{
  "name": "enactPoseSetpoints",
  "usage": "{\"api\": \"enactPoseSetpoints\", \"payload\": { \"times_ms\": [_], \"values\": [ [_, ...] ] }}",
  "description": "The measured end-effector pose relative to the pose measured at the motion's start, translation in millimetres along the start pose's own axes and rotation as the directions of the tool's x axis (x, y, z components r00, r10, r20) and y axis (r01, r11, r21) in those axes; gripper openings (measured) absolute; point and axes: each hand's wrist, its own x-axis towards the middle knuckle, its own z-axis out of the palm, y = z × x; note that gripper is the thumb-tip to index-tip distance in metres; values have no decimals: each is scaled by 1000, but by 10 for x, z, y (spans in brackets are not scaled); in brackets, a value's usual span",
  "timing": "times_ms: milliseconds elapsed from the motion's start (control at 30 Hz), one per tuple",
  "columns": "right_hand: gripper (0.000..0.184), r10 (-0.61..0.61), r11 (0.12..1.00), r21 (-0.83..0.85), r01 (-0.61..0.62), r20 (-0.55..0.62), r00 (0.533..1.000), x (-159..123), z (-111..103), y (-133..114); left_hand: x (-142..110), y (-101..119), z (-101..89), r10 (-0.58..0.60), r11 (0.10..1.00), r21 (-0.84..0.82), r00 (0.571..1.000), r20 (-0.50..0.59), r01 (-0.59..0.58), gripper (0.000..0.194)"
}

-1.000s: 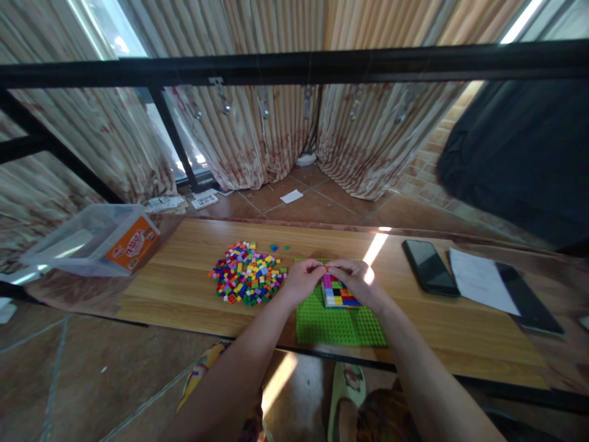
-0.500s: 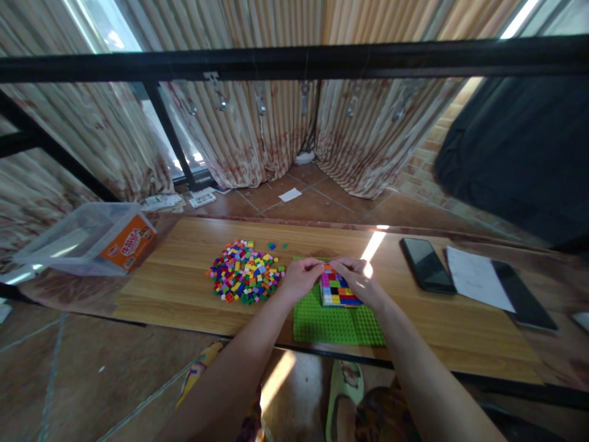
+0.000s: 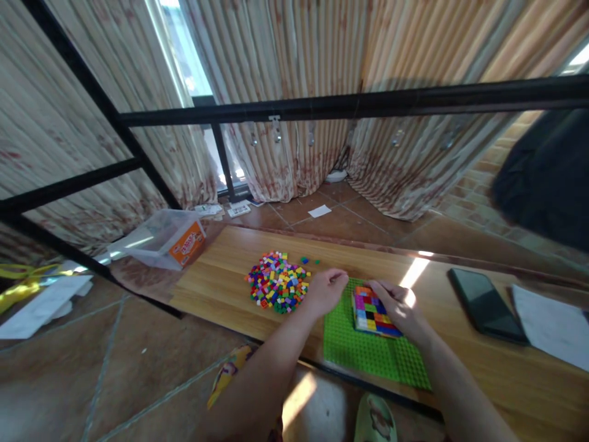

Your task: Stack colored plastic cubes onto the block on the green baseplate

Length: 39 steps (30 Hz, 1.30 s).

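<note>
A multicoloured block of toy building bricks (image 3: 373, 314) sits on the green studded baseplate (image 3: 363, 356). My right hand (image 3: 401, 310) grips its far right side, fingers bent; part of the block is hidden under it. My left hand (image 3: 326, 290) hovers over the baseplate's far left edge, apart from the block. Its fingers are curled together, and whatever may be between them is hidden. To the left of that hand lies a heap of loose bricks (image 3: 278, 282) in many colours, with a blue brick (image 3: 304, 260) and a green brick (image 3: 317, 262) just behind.
On the wooden board (image 3: 216, 276), a dark phone (image 3: 488, 306) lies at right beside a white paper (image 3: 552, 325). A clear plastic box (image 3: 161, 236) with an orange label stands left. A black metal rail (image 3: 322, 109) crosses in front of curtains.
My left hand has come away from the brick block, leftward, so the two hands are now apart. My right hand stays at the block. The view has swung left.
</note>
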Motion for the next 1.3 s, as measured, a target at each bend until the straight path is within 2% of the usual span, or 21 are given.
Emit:
{"api": "enactPoseSetpoints", "payload": {
  "times_ms": [67,100,133,200,233,267,300,367,467,533,700,967,1067,1133,1200,1300],
  "values": [
    [45,20,1000,-20,-21,-57,998,5,-27,6,72,10,-327,-31,993,106,988,-155,47,28],
    [44,24,999,-26,-27,-83,996,8,-41,9,109,-3,-527,-48,979,180,968,-245,94,28],
    [42,23,999,-30,-27,-103,994,11,-55,13,140,-31,-738,-61,955,255,940,-335,154,28],
    [39,13,999,-35,-17,-129,992,14,-76,19,178,-138,-1149,-100,874,366,857,-505,318,30],
    [38,8,999,-39,-13,-135,991,14,-81,22,185,-212,-1326,-123,827,401,824,-554,393,31],
    [37,5,999,-45,-12,-138,990,15,-82,23,186,-293,-1473,-138,785,432,805,-577,444,33],
    [37,7,998,-55,-14,-134,991,16,-79,23,185,-375,-1585,-136,755,468,808,-574,459,34],
    [37,26,996,-84,-38,-131,991,23,-62,14,183,-517,-1708,-106,711,551,841,-531,437,34],
    [36,78,986,-130,-100,-165,983,41,-18,-27,196,-623,-1711,-30,654,678,907,-420,336,33],
    [35,77,983,-148,-104,-177,981,54,14,-68,205,-625,-1675,-1,618,726,924,-382,300,32],
    [35,28,980,-194,-54,-138,990,75,55,-125,194,-573,-1669,-20,606,732,927,-376,310,26],
    [33,-3,979,-204,-27,-147,989,73,44,-100,164,-580,-1650,-58,582,747,933,-355,320,20],
    [35,-26,980,-201,-4,-146,989,64,46,-111,157,-522,-1665,-47,574,756,935,-352,314,17],
    [37,-24,981,-193,-6,-153,988,58,49,-124,147,-435,-1675,-44,613,726,931,-362,312,16],
    [37,-20,984,-176,-13,-186,982,54,54,-144,128,-314,-1628,-10,706,661,936,-352,256,15],
    [33,-55,992,-123,24,-258,965,52,72,-198,68,-108,-1347,145,871,492,953,-265,4,14]
  ]
}}
